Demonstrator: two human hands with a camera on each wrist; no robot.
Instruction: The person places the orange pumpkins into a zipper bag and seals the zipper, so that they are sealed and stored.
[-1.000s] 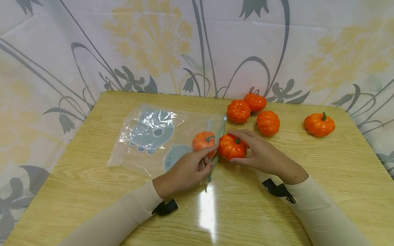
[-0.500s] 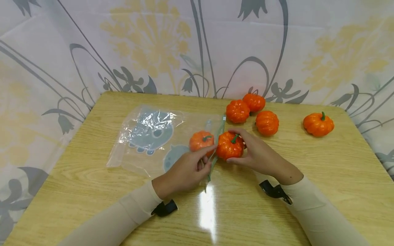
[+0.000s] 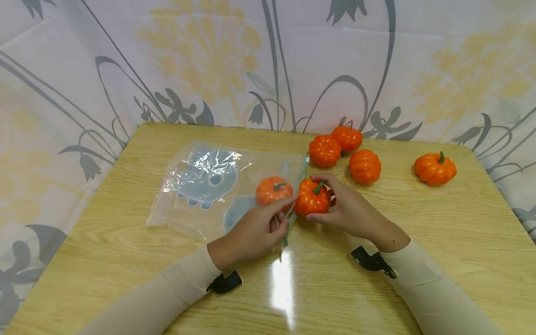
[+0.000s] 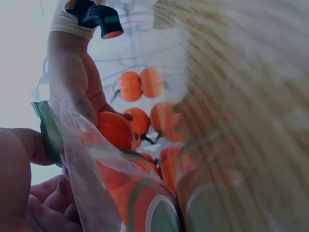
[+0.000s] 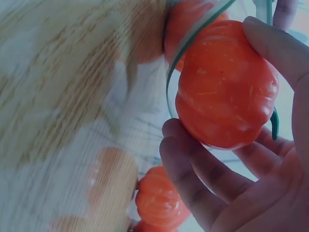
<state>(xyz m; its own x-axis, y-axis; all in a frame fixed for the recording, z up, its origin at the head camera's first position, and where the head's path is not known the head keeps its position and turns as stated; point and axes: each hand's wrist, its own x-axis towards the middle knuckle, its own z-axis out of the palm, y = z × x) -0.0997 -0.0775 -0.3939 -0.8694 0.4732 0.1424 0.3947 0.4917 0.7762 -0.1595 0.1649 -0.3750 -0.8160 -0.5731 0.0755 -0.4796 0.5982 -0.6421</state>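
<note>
A clear zip bag [image 3: 268,163] printed with blue cartoon creatures lies flat, its green-edged mouth facing right. My left hand [image 3: 255,230] pinches the upper edge of that mouth and lifts it, as the left wrist view shows. Inside the bag, near the opening, rests one small orange toy pumpkin [image 3: 270,190] with a green stem. My right hand [image 3: 356,207] grips a second toy pumpkin [image 3: 311,199] right at the mouth, thumb on the near side and fingers round the far side. In the right wrist view this pumpkin [image 5: 224,87] overlaps the green zip strip [image 5: 193,41].
Behind the right hand sit three more toy pumpkins, a left one [image 3: 324,150], a back one [image 3: 347,138] and a front one [image 3: 365,167]. Another pumpkin [image 3: 435,169] stands farther right. A flower-patterned cloth [image 3: 310,60] hangs along the back edge of the wooden table [image 3: 335,288].
My right hand has shifted the gripped pumpkin slightly left against the bag's mouth and tilted it, so its stem leans right. The pumpkin inside has slid a little deeper. My left hand stays put.
</note>
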